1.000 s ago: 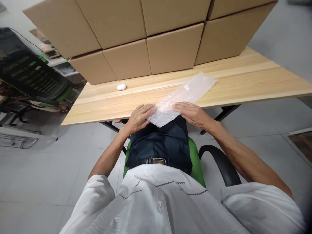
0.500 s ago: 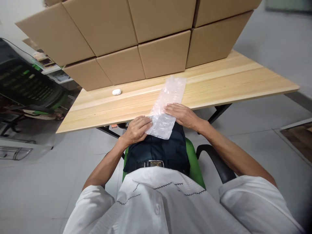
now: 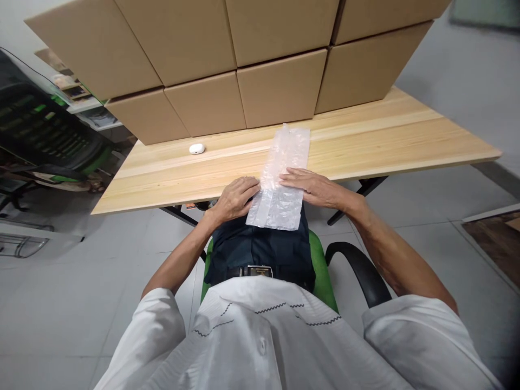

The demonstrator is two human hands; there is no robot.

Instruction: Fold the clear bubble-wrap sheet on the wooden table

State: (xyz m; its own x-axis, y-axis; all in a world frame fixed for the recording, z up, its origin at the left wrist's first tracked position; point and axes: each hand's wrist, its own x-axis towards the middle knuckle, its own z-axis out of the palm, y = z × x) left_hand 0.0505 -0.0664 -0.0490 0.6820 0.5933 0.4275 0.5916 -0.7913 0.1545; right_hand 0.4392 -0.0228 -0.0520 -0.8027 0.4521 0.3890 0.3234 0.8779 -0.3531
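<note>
A crinkled, see-through plastic sheet [image 3: 282, 208] lies lengthwise across the front part of the wooden table [image 3: 162, 187], its near end hanging past the edge above my lap. My left hand [image 3: 238, 196] rests at the sheet's left side, fingers close together, fingertips at its edge. On the sheet's right side lies my right hand [image 3: 311, 186], flat with its fingers stretched out over the plastic. A small white rounded case [image 3: 197, 148] sits on the table, left of the sheet.
Stacked cardboard boxes [image 3: 280, 89] line the back of the table. A green chair [image 3: 325, 276] with a black armrest [image 3: 361, 268] is under me. At the far left stands another dark chair [image 3: 44, 130].
My left hand has moved up and slightly right along the sheet's edge. My right hand has shifted slightly right. The sheet's near end looks flatter and straighter.
</note>
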